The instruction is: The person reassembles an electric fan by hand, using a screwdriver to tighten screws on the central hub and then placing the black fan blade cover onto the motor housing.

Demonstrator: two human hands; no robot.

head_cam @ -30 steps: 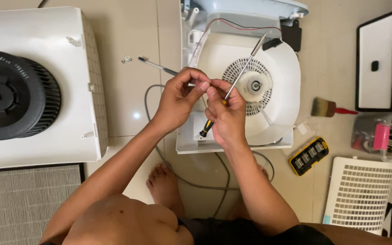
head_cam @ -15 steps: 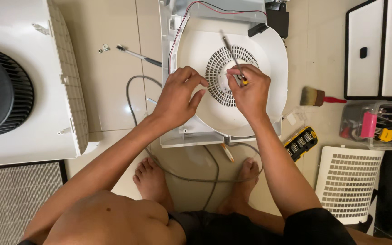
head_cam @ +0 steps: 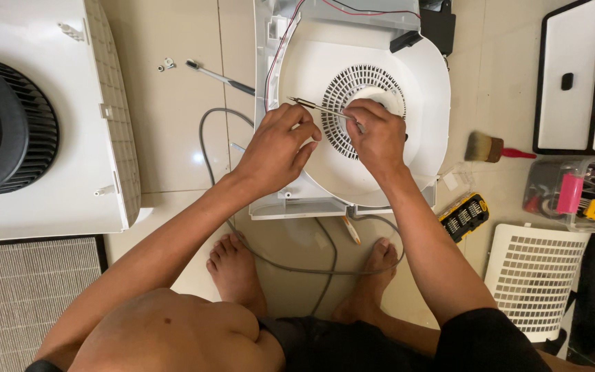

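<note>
2 bare feet (head_cam: 235, 269) stand on the tiled floor (head_cam: 173, 124) at 6 o'clock, with a grey cable (head_cam: 204, 138) looping around them and up the left of the white fan housing (head_cam: 421, 138).

Above the feet, both forearms reach to 12 o'clock over the housing. The left hand (head_cam: 273, 148) rests on the housing's left edge, its fingers curled loosely together near the thin metal shaft; whether they pinch anything I cannot tell. The right hand (head_cam: 379, 134) has its grip clamped on a screwdriver (head_cam: 318, 107), whose shaft lies almost level and points toward 9 o'clock, the tip just above the left hand. The handle is hidden in the fist. The right hand sits over the round grille (head_cam: 342, 96) at the housing's middle, touching or just above it.

At 3 o'clock from the hands lie a brush (head_cam: 490, 147) with a red handle, a yellow-and-black bit case (head_cam: 464, 217), a clear box (head_cam: 573, 193) of tools and a white vent panel (head_cam: 538, 272). At 9 o'clock sits a white cover (head_cam: 70, 200) carrying a black blower wheel (head_cam: 1, 127), with a grey filter (head_cam: 29, 296) below it.

Farther off, at 11 o'clock, a second tool (head_cam: 218, 77) and a small metal part (head_cam: 166, 65) lie on the floor. Red and black wires (head_cam: 366, 12) run along the housing's top, and a white cabinet (head_cam: 580, 79) stands at 2 o'clock.
</note>
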